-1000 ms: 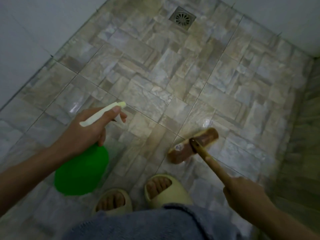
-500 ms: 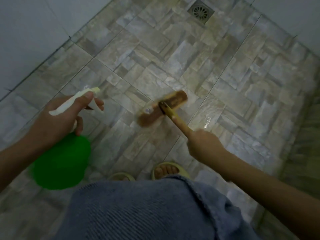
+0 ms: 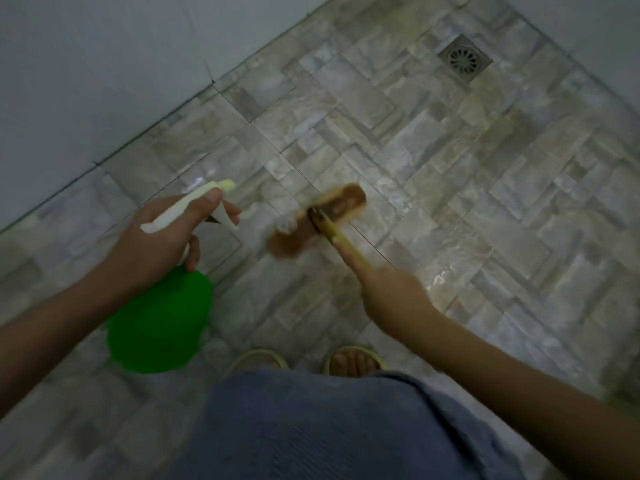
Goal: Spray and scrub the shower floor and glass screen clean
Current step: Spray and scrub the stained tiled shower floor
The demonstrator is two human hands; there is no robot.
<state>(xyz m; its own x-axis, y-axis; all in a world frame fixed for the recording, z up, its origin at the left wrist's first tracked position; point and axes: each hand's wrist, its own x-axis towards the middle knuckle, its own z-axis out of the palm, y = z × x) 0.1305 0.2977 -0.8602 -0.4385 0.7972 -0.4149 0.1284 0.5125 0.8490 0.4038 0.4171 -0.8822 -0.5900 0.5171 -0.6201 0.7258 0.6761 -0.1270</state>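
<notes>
My left hand (image 3: 156, 237) grips a spray bottle with a green body (image 3: 159, 320) and a white trigger head (image 3: 194, 206), nozzle pointing right toward the brush. My right hand (image 3: 391, 292) holds the yellow handle (image 3: 343, 244) of a scrub brush whose brown head (image 3: 315, 220) lies on the stone-patterned shower floor (image 3: 450, 168), blurred by motion. Wet sheen shows on the tiles beside the brush. The glass screen is not visible.
A square metal drain (image 3: 464, 60) sits at the far right corner. A pale wall (image 3: 104, 64) borders the floor on the left and another at top right. My feet in pale slippers (image 3: 353, 362) stand below the brush, partly hidden by blue clothing (image 3: 329, 427).
The brush moved from near my feet up and left across the tiles, closer to the spray nozzle. The view turned, so the drain shifted to the right. The left hand kept its hold on the bottle.
</notes>
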